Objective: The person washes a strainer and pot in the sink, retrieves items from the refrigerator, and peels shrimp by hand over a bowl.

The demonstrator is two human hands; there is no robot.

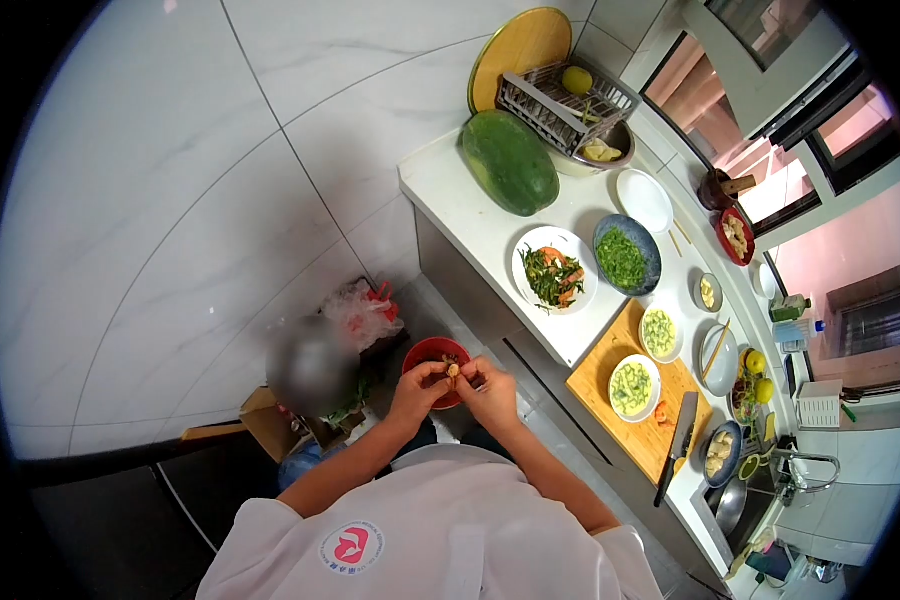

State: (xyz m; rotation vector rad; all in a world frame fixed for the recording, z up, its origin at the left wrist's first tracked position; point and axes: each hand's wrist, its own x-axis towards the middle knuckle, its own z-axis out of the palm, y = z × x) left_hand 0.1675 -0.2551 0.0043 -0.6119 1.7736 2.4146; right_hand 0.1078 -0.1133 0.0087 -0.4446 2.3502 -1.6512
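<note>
My left hand (419, 393) and my right hand (492, 395) meet in front of my body, fingers closed in a pinch. Between the fingertips is a small tan-brown piece (454, 371), too small to name for certain. Directly beneath them stands a red bucket (417, 355) on the floor, with brownish bits showing in it. My hands and wrists cover the bucket's near side.
Right of me runs a white counter (450, 185) with a watermelon (510, 163), filled plates and bowls. A wooden cutting board (595, 380) carries two bowls and a knife (682, 430). A cardboard box (267, 425) and plastic bag (360, 318) stand left.
</note>
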